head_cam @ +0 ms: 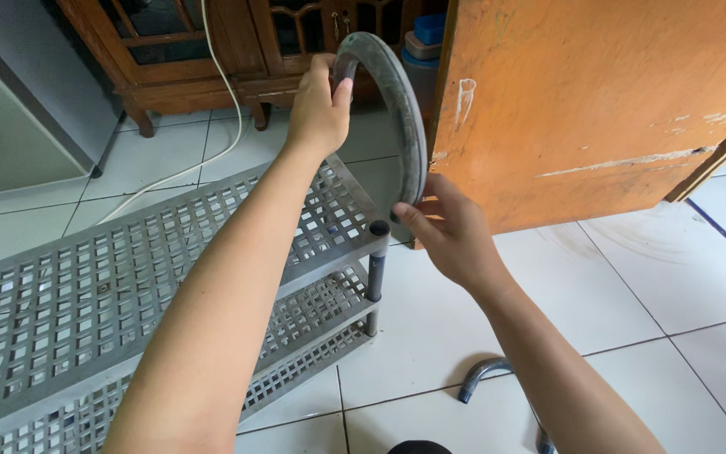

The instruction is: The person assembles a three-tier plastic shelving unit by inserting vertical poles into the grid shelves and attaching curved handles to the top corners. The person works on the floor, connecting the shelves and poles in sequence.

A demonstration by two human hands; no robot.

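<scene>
Head cam: left hand [319, 105] and right hand [451, 235] are both gripping a grey rubber ring [405, 118], fingers closed round it, above the far-right corner of the plastic rack [86, 311].

White tiled floor [674, 277]: grey lattice rack [86, 303], white cable [212, 126], wooden cabinet [203, 50].

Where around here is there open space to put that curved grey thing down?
Both hands, left hand and right hand, hold the curved grey tube. Bare room: the top of the grey slotted rack, and the white tiled floor between rack and orange board. Crowded: near the wooden cabinet and white cable.
</scene>
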